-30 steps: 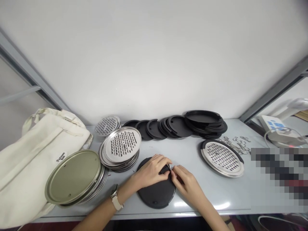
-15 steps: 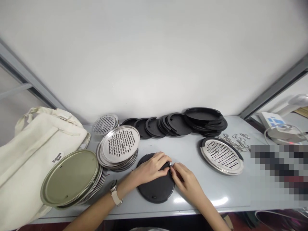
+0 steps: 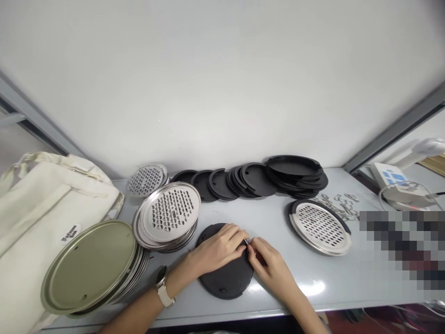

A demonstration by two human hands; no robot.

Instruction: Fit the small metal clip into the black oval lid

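Note:
A round black plastic plate (image 3: pixel 225 280) lies on the table in front of me, with a small hole near its lower edge. My left hand (image 3: pixel 222 246) rests across its upper part, closed with thumb and fingertips at the plate's right rim. At that spot a small shiny metal clip (image 3: pixel 247 241) shows between both hands. My right hand (image 3: pixel 267 260) pinches the clip, its fingertips against the rim; just how the clip sits on the plate is hidden by my fingers.
Left are stacked green plates (image 3: pixel 93 264), grater discs (image 3: pixel 174 211) and a cream bag (image 3: pixel 31 222). Black plates (image 3: pixel 259 178) line the wall. On the right lie a black-rimmed grater disc (image 3: pixel 321 227), loose metal clips (image 3: pixel 342 204) and a white device (image 3: pixel 392 181).
The view has shifted slightly. Both hands stay at the plate's right rim, and the clip shows less between my fingers, its angle changed.

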